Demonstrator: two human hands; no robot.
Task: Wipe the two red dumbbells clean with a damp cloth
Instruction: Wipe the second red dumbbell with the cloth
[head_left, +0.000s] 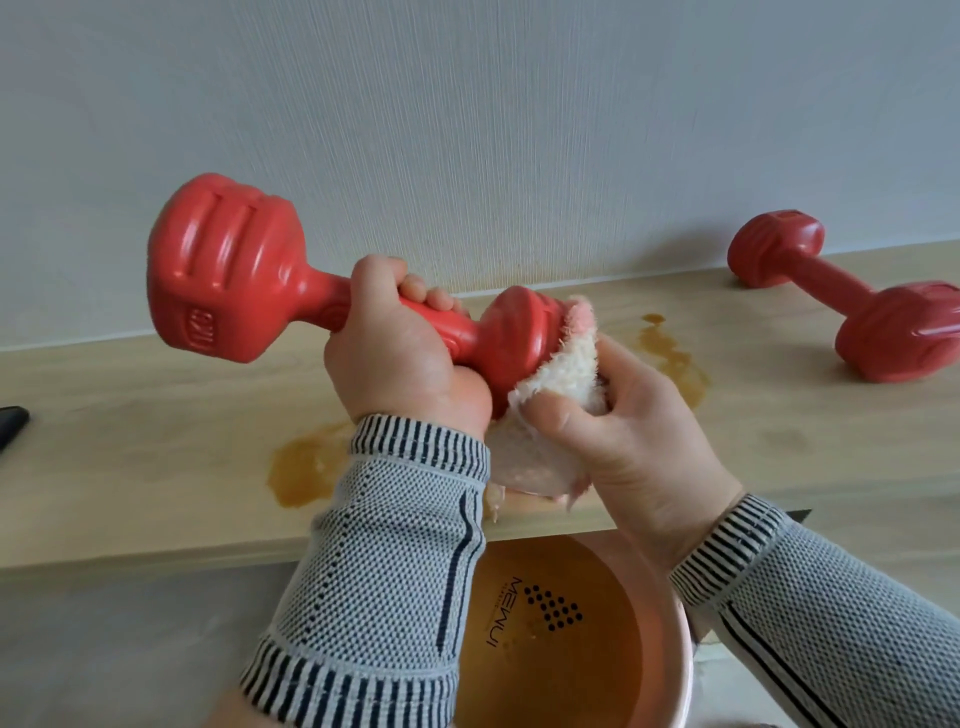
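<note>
My left hand (400, 358) is wrapped around the handle of one red dumbbell (270, 275), fingers curled over the top of the bar and thumb tucked beneath, holding it in the air above the wooden shelf (130, 431). The dumbbell tilts, its big far head up and to the left, the near head down toward my right hand (628, 436). That hand grips a fluffy white-and-pink cloth (561, 379), bunched between thumb and fingers, and presses it against the end face of the near head. A loose fold of the cloth hangs below my palm.

The second red dumbbell (852, 301) lies on its side on the shelf, well off to the right, one head close to the pale wall (467, 104).

Brownish wet patches (306, 467) spread across the shelf under and behind my hands. Below the shelf edge stands a pink basin (670, 649) holding brownish water, with a dotted logo and lettering on its bottom. Grey knitted wrist sleeves (384, 545) with dark striped cuffs cover both my forearms. A dark object (10, 421) pokes in at the left edge of the shelf; I cannot tell what it is.
</note>
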